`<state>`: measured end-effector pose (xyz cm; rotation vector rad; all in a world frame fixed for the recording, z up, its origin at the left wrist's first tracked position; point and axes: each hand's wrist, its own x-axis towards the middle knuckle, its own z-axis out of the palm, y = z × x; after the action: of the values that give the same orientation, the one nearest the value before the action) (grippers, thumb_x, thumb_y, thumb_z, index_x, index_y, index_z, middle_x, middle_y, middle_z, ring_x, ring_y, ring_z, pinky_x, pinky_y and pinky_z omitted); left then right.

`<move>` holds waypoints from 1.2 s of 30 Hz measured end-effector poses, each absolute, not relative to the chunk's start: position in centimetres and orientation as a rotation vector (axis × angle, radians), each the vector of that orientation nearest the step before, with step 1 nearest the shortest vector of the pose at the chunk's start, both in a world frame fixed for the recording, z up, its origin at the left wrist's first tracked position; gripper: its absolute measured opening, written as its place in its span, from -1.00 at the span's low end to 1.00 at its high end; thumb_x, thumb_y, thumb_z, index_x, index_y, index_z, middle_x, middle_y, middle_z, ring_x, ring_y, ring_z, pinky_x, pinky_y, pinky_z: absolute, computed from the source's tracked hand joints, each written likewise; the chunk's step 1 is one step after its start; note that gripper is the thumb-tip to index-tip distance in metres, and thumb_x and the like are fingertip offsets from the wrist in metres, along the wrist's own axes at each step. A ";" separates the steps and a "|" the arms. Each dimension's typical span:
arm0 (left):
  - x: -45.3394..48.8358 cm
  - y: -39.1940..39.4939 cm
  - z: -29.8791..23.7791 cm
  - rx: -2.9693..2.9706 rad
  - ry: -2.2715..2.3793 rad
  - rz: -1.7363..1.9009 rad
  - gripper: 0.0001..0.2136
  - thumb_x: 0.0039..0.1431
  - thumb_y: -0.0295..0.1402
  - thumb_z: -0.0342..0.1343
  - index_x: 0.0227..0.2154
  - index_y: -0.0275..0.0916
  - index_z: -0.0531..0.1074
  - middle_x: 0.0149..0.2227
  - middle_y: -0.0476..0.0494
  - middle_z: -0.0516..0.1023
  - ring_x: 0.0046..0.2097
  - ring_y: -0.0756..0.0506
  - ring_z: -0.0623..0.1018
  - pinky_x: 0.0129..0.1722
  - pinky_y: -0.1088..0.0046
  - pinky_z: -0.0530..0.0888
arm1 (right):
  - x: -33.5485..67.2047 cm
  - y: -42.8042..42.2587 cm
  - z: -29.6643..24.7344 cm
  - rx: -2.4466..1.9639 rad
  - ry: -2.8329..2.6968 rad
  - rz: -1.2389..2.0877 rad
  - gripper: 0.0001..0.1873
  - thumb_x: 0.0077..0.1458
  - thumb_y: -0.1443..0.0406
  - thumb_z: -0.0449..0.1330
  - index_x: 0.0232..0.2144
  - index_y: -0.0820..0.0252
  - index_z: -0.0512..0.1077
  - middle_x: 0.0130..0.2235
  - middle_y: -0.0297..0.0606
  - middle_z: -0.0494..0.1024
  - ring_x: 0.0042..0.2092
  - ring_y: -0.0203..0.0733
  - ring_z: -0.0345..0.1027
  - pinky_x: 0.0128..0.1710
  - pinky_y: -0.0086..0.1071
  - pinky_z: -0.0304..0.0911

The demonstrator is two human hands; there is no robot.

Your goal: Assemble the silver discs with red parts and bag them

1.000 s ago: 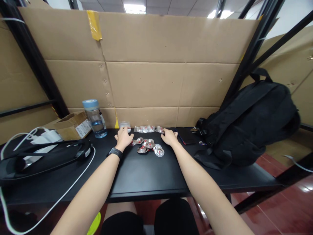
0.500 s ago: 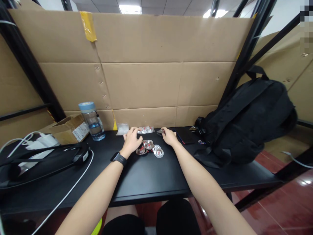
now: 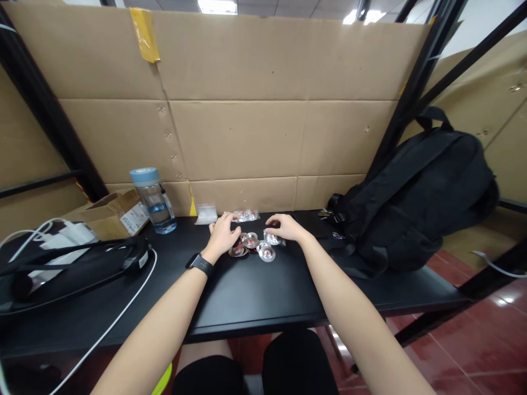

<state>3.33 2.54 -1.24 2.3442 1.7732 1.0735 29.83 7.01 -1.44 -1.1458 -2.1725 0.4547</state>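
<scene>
A small pile of shiny metal discs (image 3: 249,240) with red centres lies on the black table between my hands. My left hand (image 3: 223,232), with a dark watch on its wrist, rests at the pile's left side, fingers stretched out and thumb near the discs. Its fingertips are close to a row of clear-bagged pieces (image 3: 247,215) with red spots. My right hand (image 3: 285,226) hovers with curved, parted fingers over a disc in a clear plastic bag (image 3: 273,238). That bagged disc lies at the pile's right edge; nothing shows between the fingers.
A stack of clear plastic bags (image 3: 206,214) lies behind my left hand. Left stand a blue-lidded water bottle (image 3: 157,206), an open cardboard box (image 3: 115,214) and a black case (image 3: 82,274) with a white cable. A black backpack (image 3: 428,197) leans at right. Cardboard (image 3: 239,142) walls the back.
My right hand has let go of the bagged disc, which now lies beside the pile. Its fingers have parted. My left hand has hardly moved.
</scene>
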 end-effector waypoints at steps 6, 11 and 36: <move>3.4 2.5 -1.2 2.340 1.751 1.052 -0.74 0.19 -0.35 0.07 -0.06 -0.09 0.44 0.05 -0.12 0.52 0.11 -0.26 0.46 0.02 0.15 0.28 | 31.2 7.0 -1.0 -1.038 -2.431 0.639 -0.63 -0.23 0.24 0.49 -0.25 0.11 0.68 -0.16 -0.23 0.64 -0.21 -0.14 0.49 -0.18 -0.36 0.33; 3.4 2.6 -1.4 2.352 1.727 1.036 -0.74 0.19 -0.34 0.07 -0.06 -0.09 0.46 0.07 -0.13 0.52 0.10 -0.27 0.47 0.01 0.15 0.28 | 31.1 7.3 -1.7 -1.216 -2.384 0.628 -0.62 -0.23 0.32 0.47 -0.23 0.12 0.67 -0.25 -0.26 0.67 -0.25 -0.13 0.51 -0.21 -0.36 0.33; 3.6 2.5 -1.5 2.376 1.684 0.936 -0.75 0.19 -0.38 0.07 -0.10 -0.06 0.51 0.06 -0.10 0.52 0.14 -0.25 0.45 0.05 0.16 0.30 | 30.8 8.2 -2.1 -1.225 -1.713 0.588 -0.78 -0.07 0.15 0.32 -0.52 0.19 0.52 -0.41 -0.20 0.62 -0.32 -0.14 0.46 -0.29 -0.35 0.29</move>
<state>3.57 2.54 -1.51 2.3757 1.6837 0.9365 30.84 8.21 -2.10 -1.2249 -1.7132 0.5881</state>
